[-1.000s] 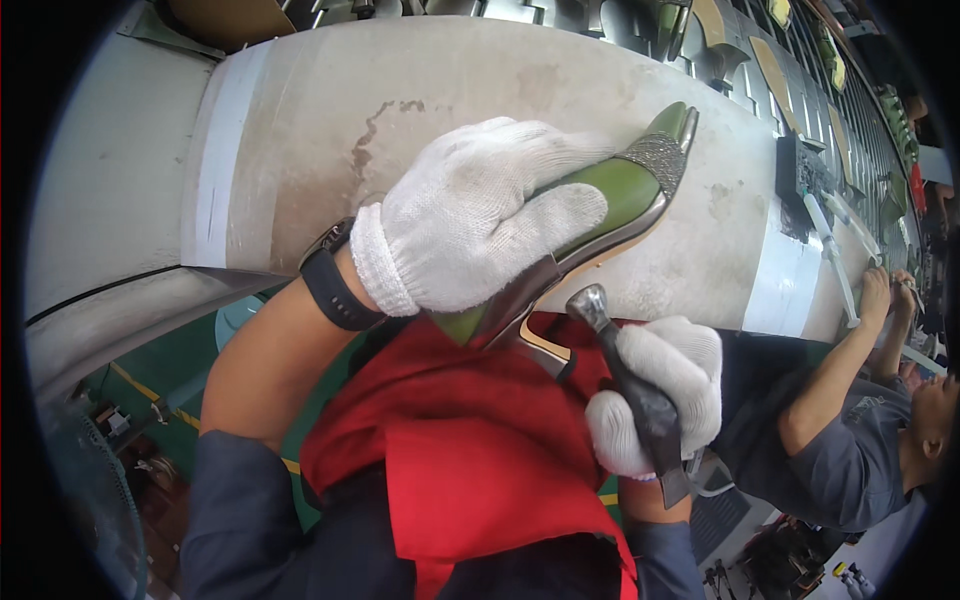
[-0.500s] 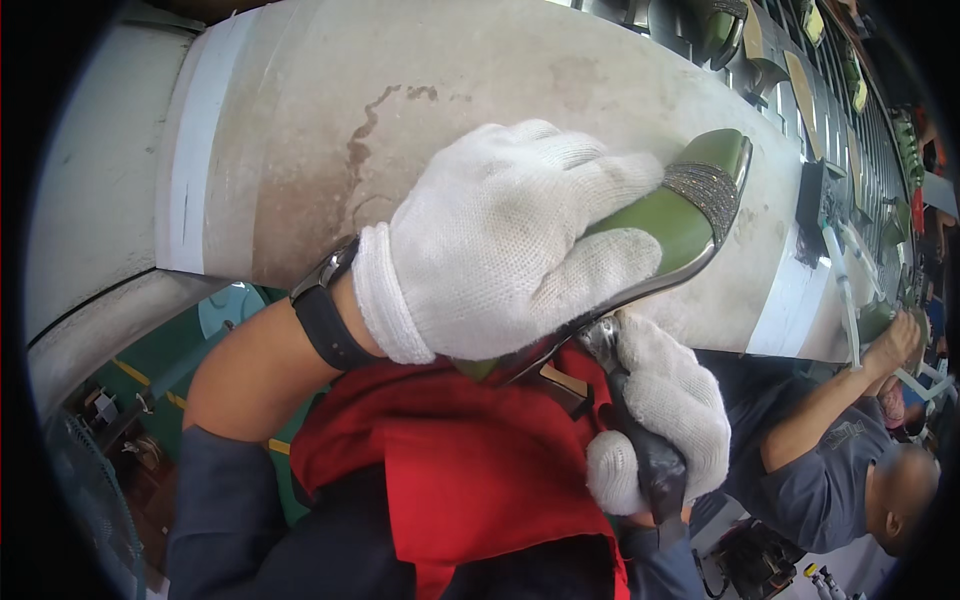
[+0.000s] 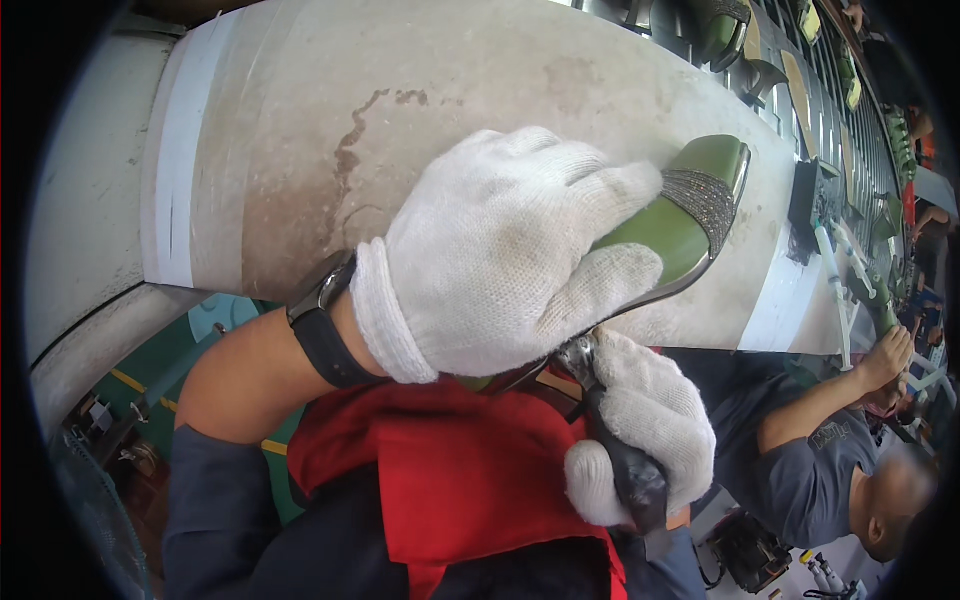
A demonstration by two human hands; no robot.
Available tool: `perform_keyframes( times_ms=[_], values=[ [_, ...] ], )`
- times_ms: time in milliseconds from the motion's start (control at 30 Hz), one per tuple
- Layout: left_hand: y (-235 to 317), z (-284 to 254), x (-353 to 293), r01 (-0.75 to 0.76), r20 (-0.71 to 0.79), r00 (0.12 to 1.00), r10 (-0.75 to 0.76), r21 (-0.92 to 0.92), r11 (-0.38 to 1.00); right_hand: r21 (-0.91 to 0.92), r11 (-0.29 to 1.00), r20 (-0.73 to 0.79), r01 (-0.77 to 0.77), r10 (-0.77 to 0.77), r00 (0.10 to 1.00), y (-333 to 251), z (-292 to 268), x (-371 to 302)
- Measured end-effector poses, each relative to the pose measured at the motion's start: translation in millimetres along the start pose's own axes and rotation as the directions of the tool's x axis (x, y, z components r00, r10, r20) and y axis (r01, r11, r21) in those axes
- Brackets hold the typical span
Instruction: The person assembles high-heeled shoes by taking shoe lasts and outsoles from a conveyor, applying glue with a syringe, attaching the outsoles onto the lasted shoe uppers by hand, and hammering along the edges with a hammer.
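A green shoe (image 3: 668,232) with a pointed toe and a band of glittering grey mesh across the vamp is held over the edge of the surface (image 3: 300,150) by the left hand (image 3: 500,255), whose grip is closed firmly around the rear and middle of the shoe, with the fingers spread along its upper. Beneath it, the right hand (image 3: 640,435) is wrapped tightly around the dark handle of a metal-headed tool (image 3: 610,430), whose head is set against the underside of the shoe near the heel; the exact contact is hidden by the left glove.

A slip is judged the chief risk: the smooth, glossy upper could slide inside the knitted cotton glove if force is applied from below, and the shoe could be twisted or dropped onto the red apron (image 3: 460,480). The tool head, being hard metal, could scar the thin sole edge or be driven off it towards the left fingers, since little of the working point can be seen. The mesh band looks delicate and could be snagged by the coarse glove weave.

The surface is pale, worn and stained, with white tape at its ends. A black wristband (image 3: 325,335) is worn on the left wrist. Another person (image 3: 830,450) in a grey shirt is seated to the right
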State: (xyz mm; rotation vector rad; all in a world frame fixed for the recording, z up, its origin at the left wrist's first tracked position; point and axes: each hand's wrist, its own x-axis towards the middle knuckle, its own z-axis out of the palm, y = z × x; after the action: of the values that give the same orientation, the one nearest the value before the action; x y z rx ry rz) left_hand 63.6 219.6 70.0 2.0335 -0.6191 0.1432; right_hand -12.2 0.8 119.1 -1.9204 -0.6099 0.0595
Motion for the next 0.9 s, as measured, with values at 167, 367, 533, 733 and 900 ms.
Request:
perform_keyframes(
  times_ms=[167,367,533,733,900],
  values=[
    [0,1,1,-0.044,-0.025,0.999,0.044,0.012,0.999,-0.084,0.995,-0.004,0.047,-0.047,0.999,-3,2,6],
    [-5,-7,1,-0.059,0.017,0.998,0.06,-0.01,0.998,-0.354,0.922,-0.056,0.159,-0.19,0.98,30,-38,0],
    [23,-11,0,-0.05,0.081,0.996,0.036,0.186,0.981,-0.798,0.602,-0.149,-0.035,-0.141,0.979,62,-82,15],
    [57,-10,-1,0.158,0.204,0.95,-0.236,0.335,0.929,-0.69,0.713,-0.406,-0.126,-0.237,0.883,105,-63,5],
    [77,-57,4,0.195,0.152,0.953,-0.261,0.349,0.917,-0.642,0.753,-0.443,-0.144,-0.211,0.871,104,-61,2]
  ],
)
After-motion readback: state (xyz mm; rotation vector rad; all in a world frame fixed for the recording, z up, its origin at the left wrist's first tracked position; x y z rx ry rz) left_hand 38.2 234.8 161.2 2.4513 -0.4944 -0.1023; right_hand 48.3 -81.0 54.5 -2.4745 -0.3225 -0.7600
